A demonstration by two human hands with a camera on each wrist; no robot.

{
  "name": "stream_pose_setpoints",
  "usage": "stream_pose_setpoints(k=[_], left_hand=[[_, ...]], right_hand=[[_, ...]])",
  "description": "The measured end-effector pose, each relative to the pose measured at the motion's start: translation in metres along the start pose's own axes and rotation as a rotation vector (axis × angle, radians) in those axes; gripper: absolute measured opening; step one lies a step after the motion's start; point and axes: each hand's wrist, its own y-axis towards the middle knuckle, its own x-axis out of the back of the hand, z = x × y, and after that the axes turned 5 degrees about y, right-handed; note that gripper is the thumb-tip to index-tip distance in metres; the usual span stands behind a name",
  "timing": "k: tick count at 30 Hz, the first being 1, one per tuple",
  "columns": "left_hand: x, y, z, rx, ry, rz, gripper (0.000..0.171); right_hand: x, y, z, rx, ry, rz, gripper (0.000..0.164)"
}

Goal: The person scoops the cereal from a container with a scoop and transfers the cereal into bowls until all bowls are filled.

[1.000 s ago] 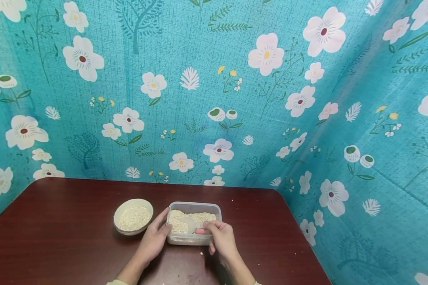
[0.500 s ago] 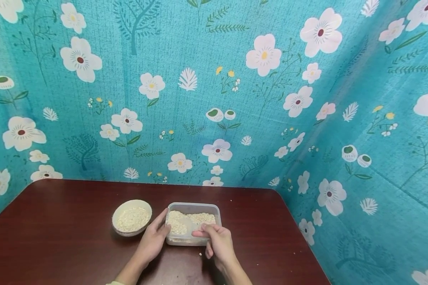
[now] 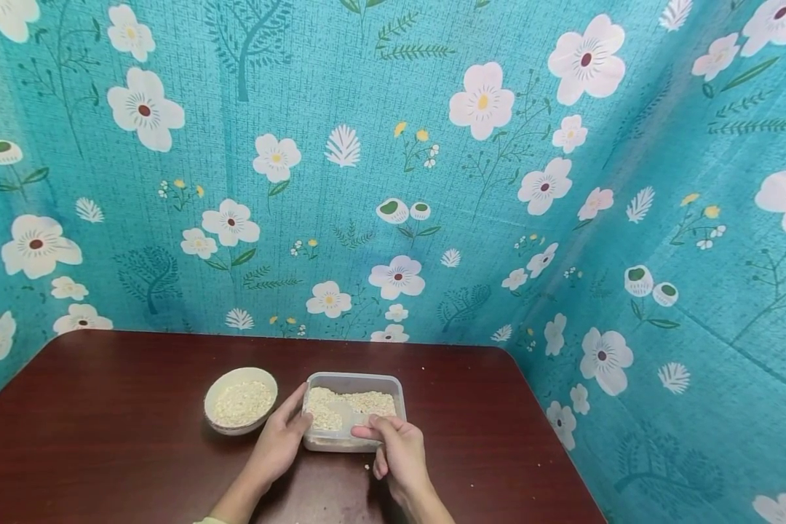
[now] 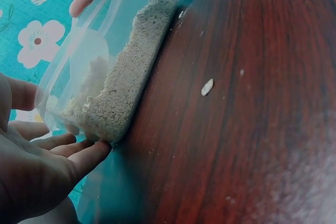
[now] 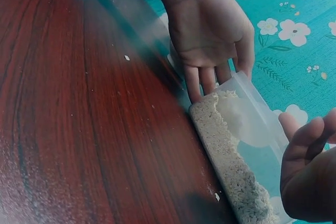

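Two right fingers (image 3: 367,432) slightly lower

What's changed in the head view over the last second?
Very little: the right hand has eased slightly toward the near rim of the container. Nothing visibly taken up or let go. The left hand still holds the container's left side; container and bowl stay put. The overall drift looks like head movement.

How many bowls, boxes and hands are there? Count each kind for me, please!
Bowls: 1, the pale bowl
Boxes: 1, the see-through box
Hands: 2, the left hand and the right hand
Total: 4
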Motion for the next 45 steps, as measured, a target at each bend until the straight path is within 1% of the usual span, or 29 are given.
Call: stream_pose_setpoints(k=[11, 18, 24, 29, 37, 45], left_hand=[[0.0017, -0.0017, -0.0004, -0.02, -0.006, 0.007, 0.057], [0.0021, -0.0011, 0.0007, -0.016, 0.004, 0.013, 0.057], [0.0016, -0.0015, -0.0002, -0.002, 0.009, 0.011, 0.056], [0.0016, -0.0023, 0.0006, -0.018, -0.003, 0.016, 0.056], [0.0004, -0.0013, 0.0005, -0.002, -0.007, 0.014, 0.055], [0.0006, -0.0022, -0.0006, -0.014, -0.002, 0.006, 0.054]], right_hand=[[-0.0002, -0.002, -0.0026, 0.007, 0.051, -0.029, 0.015], [-0.0004, -0.003, -0.0035, 0.006, 0.086, -0.057, 0.014], [0.0005, -0.0035, -0.0041, 0.01, 0.094, -0.072, 0.015], [0.0014, -0.0042, -0.0042, 0.011, 0.099, -0.079, 0.016], [0.0031, -0.0048, -0.0049, 0.021, 0.112, -0.097, 0.01], [0.0035, -0.0057, -0.0035, 0.038, 0.116, -0.12, 0.012]])
